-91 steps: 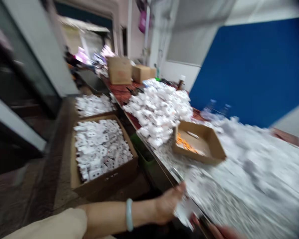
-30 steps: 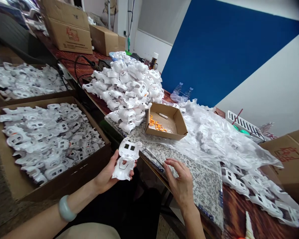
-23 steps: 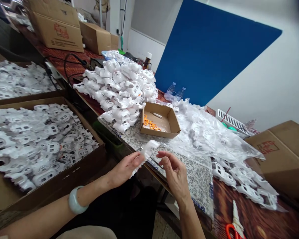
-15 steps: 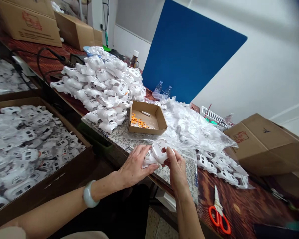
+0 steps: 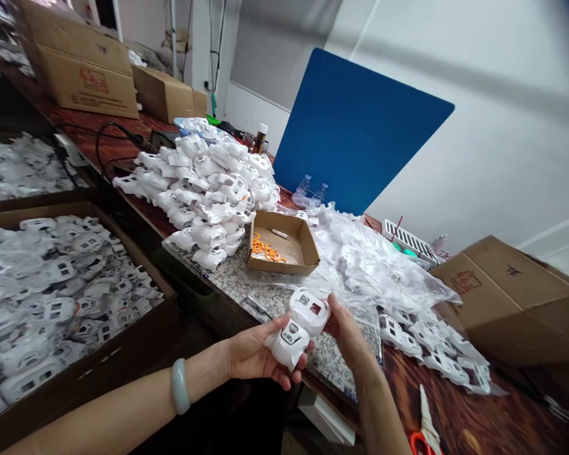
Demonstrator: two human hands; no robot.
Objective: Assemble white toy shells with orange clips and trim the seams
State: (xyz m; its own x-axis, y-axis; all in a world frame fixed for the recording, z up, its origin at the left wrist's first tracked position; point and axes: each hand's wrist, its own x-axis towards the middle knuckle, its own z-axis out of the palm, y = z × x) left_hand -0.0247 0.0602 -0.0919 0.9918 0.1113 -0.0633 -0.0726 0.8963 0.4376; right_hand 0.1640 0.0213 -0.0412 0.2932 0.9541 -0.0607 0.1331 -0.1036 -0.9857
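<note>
Both my hands hold a white moulded plastic housing (image 5: 302, 327) above a speckled granite-pattern mat (image 5: 270, 297). It has small square windows on its upper end. My left hand (image 5: 256, 355) cradles its lower part from below. My right hand (image 5: 346, 328) grips its far side, with the fingers hidden behind it. A heap of similar white housings (image 5: 203, 196) stands beyond my hands. A thin metal tool (image 5: 258, 306) lies on the mat near my left hand.
Left of my arms, a cardboard box (image 5: 133, 316) is full of white housings. A cardboard tray (image 5: 282, 243) with orange rings stands beside the heap. A plastic bag of parts (image 5: 374, 265) lies to the right, and orange-handled scissors (image 5: 422, 439) lie at the bottom right.
My right hand has joined my left on the housing, which has turned with its windows upward. Both hands have lifted it off the mat's surface area, and the view has shifted slightly.
</note>
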